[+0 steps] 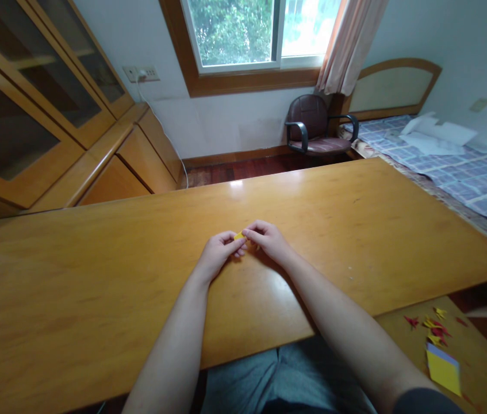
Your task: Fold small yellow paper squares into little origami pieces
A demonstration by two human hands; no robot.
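A small piece of folded yellow paper (238, 235) is held between both hands, just above the middle of the wooden table (109, 287). My left hand (219, 252) pinches its left side between thumb and fingers. From the right, my right hand (265, 237) closes thumb and fingertips on its other end. Most of the paper is hidden by the fingers, so its exact folded shape does not show.
Lower right, a side surface (402, 333) bears several small red and yellow folded paper figures (437, 328) and a stack of square paper (444, 371). A chair (312, 126), a bed (463, 167) and a glass-door cabinet (40, 103) stand beyond the table.
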